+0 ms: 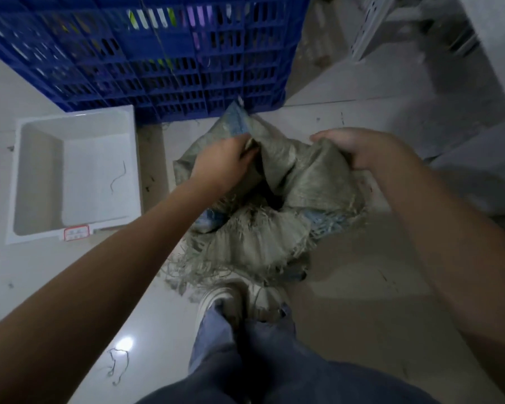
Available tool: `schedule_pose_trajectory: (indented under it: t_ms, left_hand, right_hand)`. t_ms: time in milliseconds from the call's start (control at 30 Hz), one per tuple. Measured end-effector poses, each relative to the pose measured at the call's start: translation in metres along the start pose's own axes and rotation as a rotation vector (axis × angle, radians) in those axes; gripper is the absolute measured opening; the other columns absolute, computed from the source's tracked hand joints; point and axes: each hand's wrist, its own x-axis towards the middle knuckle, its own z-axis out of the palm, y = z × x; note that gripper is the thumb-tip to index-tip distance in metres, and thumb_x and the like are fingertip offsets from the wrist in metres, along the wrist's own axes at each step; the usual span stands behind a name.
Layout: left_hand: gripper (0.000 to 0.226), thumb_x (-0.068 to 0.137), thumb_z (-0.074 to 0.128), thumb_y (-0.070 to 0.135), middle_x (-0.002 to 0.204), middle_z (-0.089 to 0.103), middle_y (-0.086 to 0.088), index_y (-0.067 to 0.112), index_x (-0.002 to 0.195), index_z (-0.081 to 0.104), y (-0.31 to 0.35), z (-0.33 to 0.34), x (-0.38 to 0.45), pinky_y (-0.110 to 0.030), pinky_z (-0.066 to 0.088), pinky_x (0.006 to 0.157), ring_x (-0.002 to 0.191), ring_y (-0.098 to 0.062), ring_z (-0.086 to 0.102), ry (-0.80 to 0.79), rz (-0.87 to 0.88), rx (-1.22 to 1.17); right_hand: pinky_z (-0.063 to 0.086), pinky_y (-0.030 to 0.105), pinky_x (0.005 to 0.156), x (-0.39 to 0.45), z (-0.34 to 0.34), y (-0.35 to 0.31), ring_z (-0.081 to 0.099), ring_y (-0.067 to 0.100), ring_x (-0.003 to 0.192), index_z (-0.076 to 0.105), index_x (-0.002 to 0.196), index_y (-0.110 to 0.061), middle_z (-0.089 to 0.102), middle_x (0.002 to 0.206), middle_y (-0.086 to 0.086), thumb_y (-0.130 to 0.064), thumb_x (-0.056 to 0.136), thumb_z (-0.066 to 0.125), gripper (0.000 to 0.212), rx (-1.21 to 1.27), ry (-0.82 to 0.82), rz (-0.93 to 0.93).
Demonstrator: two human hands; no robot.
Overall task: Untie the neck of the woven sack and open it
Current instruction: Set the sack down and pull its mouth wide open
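Note:
A grey-green woven sack [286, 170] with frayed edges stands on the floor in front of my feet. Its mouth gapes in the middle, showing a dark hollow. My left hand [225, 161] grips the left side of the sack's rim, fingers closed on the fabric. My right hand [362, 150] clutches the right side of the rim in a fist. A blue-striped flap of the sack sticks up behind my left hand. Loose fringe hangs from the near rim. No tie is visible on the neck.
A large blue plastic crate [158, 53] stands just behind the sack. A white plastic bin [38, 176] holding one loose thread sits to the left. A bit of string [117, 365] lies on the tiled floor. My shoes [231, 298] touch the sack's near edge. White shelving [420, 30] is at the upper right.

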Motion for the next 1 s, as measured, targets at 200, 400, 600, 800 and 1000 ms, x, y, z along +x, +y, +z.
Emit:
schedule_pose_trajectory:
  t_ms: [200,400,600,800,1000]
  left_hand:
    - [0.019,0.097,0.040,0.018,0.070,0.044,-0.006,0.004,0.090,0.050,0.017,-0.030,0.018,-0.037,0.036,0.063,0.080,-0.033,0.054,0.043,-0.117,0.141]
    - [0.023,0.096,0.042,0.013,0.066,0.042,-0.008,0.005,0.074,0.045,0.028,-0.059,0.032,-0.036,0.035,0.052,0.054,-0.025,0.041,0.086,-0.211,0.084]
    - [0.030,0.093,0.047,0.017,0.060,0.035,-0.005,0.010,0.065,0.040,0.017,-0.073,0.035,-0.030,0.031,0.048,0.051,-0.018,0.033,0.011,-0.288,-0.136]
    - [0.034,0.087,0.061,0.035,0.095,0.059,-0.006,0.010,0.110,0.067,-0.011,-0.101,0.019,-0.028,0.041,0.079,0.085,-0.021,0.054,-0.093,-0.347,-0.312]
    - [0.050,0.044,0.067,0.063,0.067,0.075,0.004,0.025,0.076,0.072,-0.055,-0.109,0.006,-0.022,0.056,0.053,0.058,-0.011,0.072,-0.367,-0.435,-0.540]
  right_hand:
    - [0.048,0.033,0.064,-0.097,0.022,-0.037,0.057,0.028,0.072,0.049,0.100,-0.005,0.058,0.082,0.010,-0.055,0.087,0.039,0.052,-0.458,0.588,-0.374]
    - [0.034,0.027,0.057,-0.081,0.082,-0.009,0.060,0.029,0.088,0.035,0.129,0.000,0.064,0.108,0.013,-0.071,0.083,0.039,0.085,-0.724,0.386,-0.102]
    - [0.048,0.040,0.096,-0.017,0.072,0.016,0.056,0.035,0.117,0.030,0.134,0.003,0.055,0.130,0.019,-0.039,0.077,0.071,0.082,-0.399,0.295,-0.025]
    - [0.049,0.018,0.070,-0.003,0.020,0.024,0.062,0.028,0.090,0.064,0.092,-0.005,0.065,0.102,0.020,0.005,0.082,0.052,0.018,-0.107,0.242,-0.199]
    - [0.057,0.032,0.081,0.009,-0.013,0.020,0.067,0.021,0.089,0.057,0.110,0.000,0.065,0.105,0.013,0.016,0.083,0.029,0.042,0.428,-0.159,-0.161]
